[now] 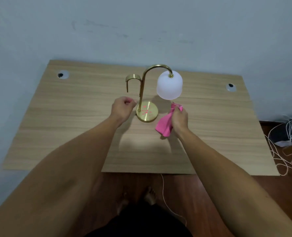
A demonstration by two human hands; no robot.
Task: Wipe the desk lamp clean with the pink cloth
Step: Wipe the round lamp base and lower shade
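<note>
A brass desk lamp [142, 89] stands mid-table, with a curved neck, a white frosted shade [169, 86] hanging at its right and a round gold base [147, 113] that bears pink marks. My right hand [180, 119] grips a crumpled pink cloth [164, 125] just right of the base, below the shade. My left hand [123, 109] hovers close to the left of the base and the stem, fingers curled shut, with nothing visible in it.
The wooden table [73, 120] has two round cable holes, at back left [62, 75] and back right [230, 86]. A blue-grey wall rises right behind it. Tangled cords and a dark bundle [288, 134] lie on the floor at the right. A thin cord [165, 199] runs under the table's front edge.
</note>
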